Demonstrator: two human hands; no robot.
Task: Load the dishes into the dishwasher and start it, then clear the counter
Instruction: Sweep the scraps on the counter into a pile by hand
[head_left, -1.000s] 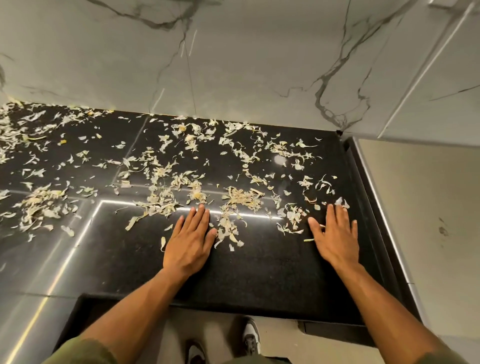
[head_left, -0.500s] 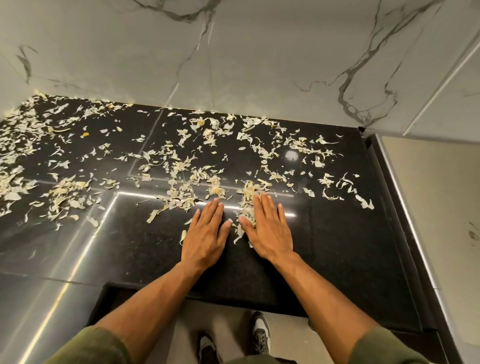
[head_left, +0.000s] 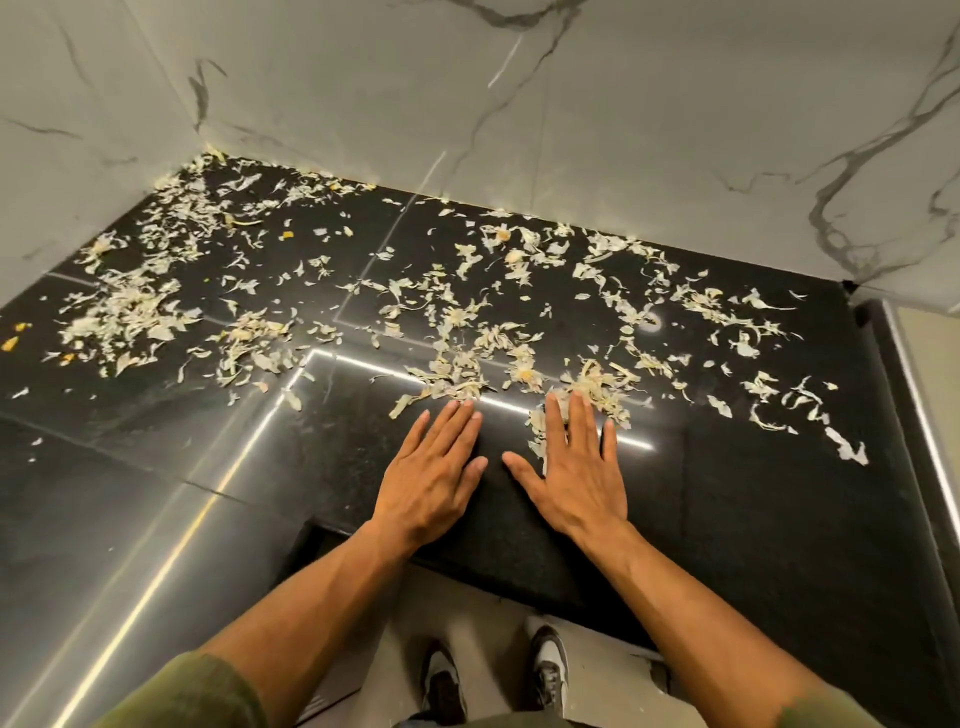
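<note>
Both hands lie flat, palms down on the black surface (head_left: 779, 519), fingers straight and gripping nothing: the left hand (head_left: 431, 473) with its fingertips at the near edge of a heap of pale peelings (head_left: 452, 379), the right hand (head_left: 576, 473) with its fingers partly over another clump (head_left: 592, 387). The thumbs nearly meet between them. The peelings, the thing to be cleared, are strewn over most of the surface, thick toward the far left corner (head_left: 156, 270) by the marble wall (head_left: 519, 104) and thinner along the right side (head_left: 810, 405); the strip nearest the person is largely bare. No dishes or dishwasher are in view, so the step in hand looks like the counter clearing. To do it well, the hands should probably sweep as one blade, little fingers outward and palms kept low so thin scraps cannot slip beneath. Gathering from the far corners inward into a single heap would likely beat chasing scattered bits. The light flakes may flutter or cling to skin, so slow strokes seem wise. A heap pushed to the front edge risks spilling onto the floor near the shoes (head_left: 545, 670) unless one hand cups below it.
</note>
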